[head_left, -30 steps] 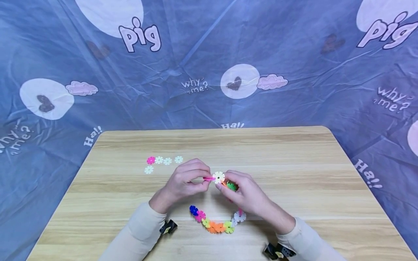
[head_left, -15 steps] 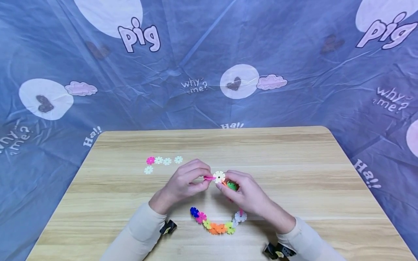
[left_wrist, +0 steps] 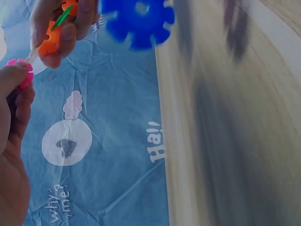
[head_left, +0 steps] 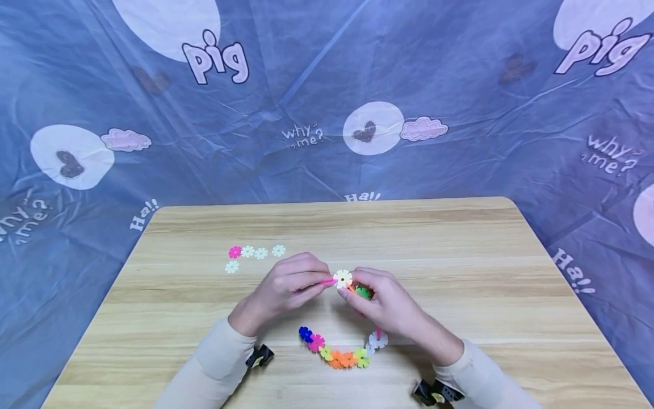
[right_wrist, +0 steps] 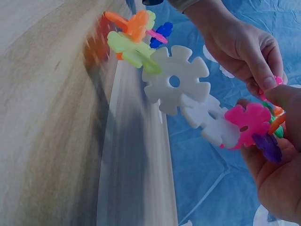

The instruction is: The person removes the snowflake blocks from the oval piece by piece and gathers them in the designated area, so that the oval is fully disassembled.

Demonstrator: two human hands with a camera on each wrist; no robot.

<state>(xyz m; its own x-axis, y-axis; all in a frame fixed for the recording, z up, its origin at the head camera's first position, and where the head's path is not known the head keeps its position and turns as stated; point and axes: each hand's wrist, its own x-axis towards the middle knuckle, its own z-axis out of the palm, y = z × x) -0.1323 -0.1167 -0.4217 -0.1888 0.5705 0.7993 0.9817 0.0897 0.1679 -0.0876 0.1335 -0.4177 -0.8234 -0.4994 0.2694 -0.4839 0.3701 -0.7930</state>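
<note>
Blue, creased fabric [head_left: 245, 165] rises behind the far edge of the table [head_left: 460, 244] and along its left and right sides, printed with white ovals, pink clouds, hearts and words; its upper part is cut off. Pale wood grain runs left to right across the tabletop, whose near edge is out of view.

Over the middle, the left hand [head_left: 288, 284] pinches a bright pink disc [head_left: 329, 282] between thumb and fingers, seen edge-on and partly covered by them. Just to the right, the right hand [head_left: 383, 301] grips one end of a chain of notched, flower-shaped plastic discs [head_left: 348, 360], beside a cream disc [head_left: 343, 279] that faces up. The pink disc meets the cream one, but how deeply their slots engage is hard to make out. The right palm and fingers hide several links; a green piece [head_left: 363, 292] and orange edges peep out.

From there the chain curves near and left, through white, lime and orange, to a dark blue disc [head_left: 305, 334], blurred and cropped in the left wrist view. Whether its low curve touches the wood, I cannot tell.

Far left lie five loose discs, one pink [head_left: 235, 252] and four pale [head_left: 261, 253], flat and matte. Both sleeves [head_left: 217, 355] are cut off by the near border.
</note>
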